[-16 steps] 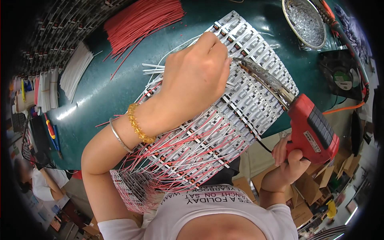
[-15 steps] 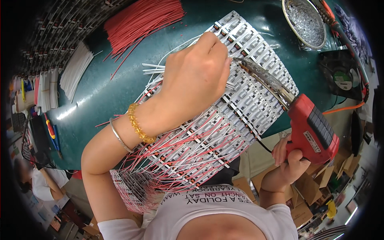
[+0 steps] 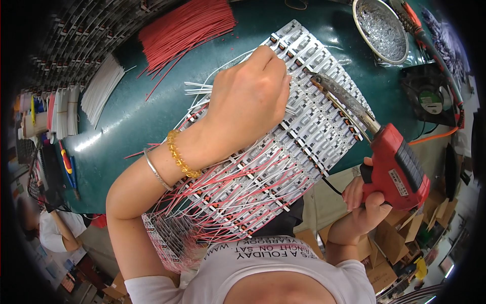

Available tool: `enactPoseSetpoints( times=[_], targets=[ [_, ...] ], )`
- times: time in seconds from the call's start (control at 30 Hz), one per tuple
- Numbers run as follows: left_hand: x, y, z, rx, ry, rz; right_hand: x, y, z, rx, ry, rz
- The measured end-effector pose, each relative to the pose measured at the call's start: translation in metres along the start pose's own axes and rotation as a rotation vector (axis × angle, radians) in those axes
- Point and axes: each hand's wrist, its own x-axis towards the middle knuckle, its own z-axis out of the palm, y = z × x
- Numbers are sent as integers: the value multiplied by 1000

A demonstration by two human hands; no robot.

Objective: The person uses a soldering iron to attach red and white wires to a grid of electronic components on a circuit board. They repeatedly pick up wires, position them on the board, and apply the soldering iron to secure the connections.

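Note:
My left hand (image 3: 248, 99) is closed over the panel, with a small bundle of white wires (image 3: 198, 89) in its grip; their ends stick out on both sides of the fist. My right hand (image 3: 367, 202) wraps the handle of a red soldering gun (image 3: 400, 167). Its dark, worn tip points left over the panel, a short gap from my left fingertips. Under both lies a slanted panel of joined rows of small LED modules (image 3: 324, 121). Many red and white wires (image 3: 253, 177) trail from its nearer rows. The fingertips of my left hand are mostly hidden.
Red wires (image 3: 187, 28) and white wires (image 3: 104, 86) lie in piles at the back left. A round dish of silvery scraps (image 3: 382, 30) stands at the far right, near a black fan (image 3: 428, 96). A person in white (image 3: 61, 230) sits at the left; cardboard boxes (image 3: 400, 238) stand below right.
The soldering gun's tip has shifted a little to the right, away from my left fingertips. My left hand keeps its grip on the white wires. The whole view has shifted slightly.

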Motion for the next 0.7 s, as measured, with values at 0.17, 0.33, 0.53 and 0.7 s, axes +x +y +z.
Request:
enactPoseSetpoints(
  times=[0.17,0.33,0.53,0.7],
  targets=[
    [2,-1,-10,-224,25,31,-4,0,-8,14,-4,-1],
    [-5,11,-1,-172,-15,-37,-9,4,-12,14,24,-13],
    [-5,15,4,-6,-10,-11,-11,3,-9,-6,12,23],
    [-7,14,9,51,18,20,-14,6,-6,-59,72,31]
  ],
)
